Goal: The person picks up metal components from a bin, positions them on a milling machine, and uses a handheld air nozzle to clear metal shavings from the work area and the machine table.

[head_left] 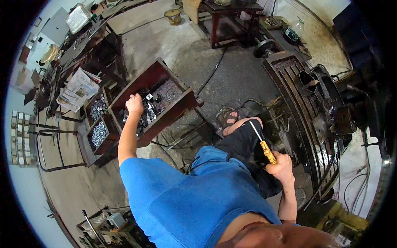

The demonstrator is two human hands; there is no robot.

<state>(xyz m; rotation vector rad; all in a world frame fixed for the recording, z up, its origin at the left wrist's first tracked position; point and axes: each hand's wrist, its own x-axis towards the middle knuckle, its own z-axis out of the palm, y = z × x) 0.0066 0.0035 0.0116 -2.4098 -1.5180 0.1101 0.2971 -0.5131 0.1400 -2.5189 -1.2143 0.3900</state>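
In my right hand [282, 166] is a screwdriver with a yellow handle [268, 152]; its slim metal shaft points up and to the left, above my thigh. My left hand [134, 104] reaches over a dark red metal bin [180, 95], its fingers curled together. What they hold, if anything, is hidden. Loose shiny metal pieces [149, 110] lie in the bin just right of and below that hand. Left of it, two smaller compartments contain many small metal parts [99, 134].
At right stands a dark machine [331, 99] with a long slatted bed [295, 82]. A newspaper [78, 90] hangs by a cluttered bench at left. A bucket [173, 16] and a red table [215, 20] are at the back. Cables [215, 68] cross the floor near my sandalled foot [227, 120].
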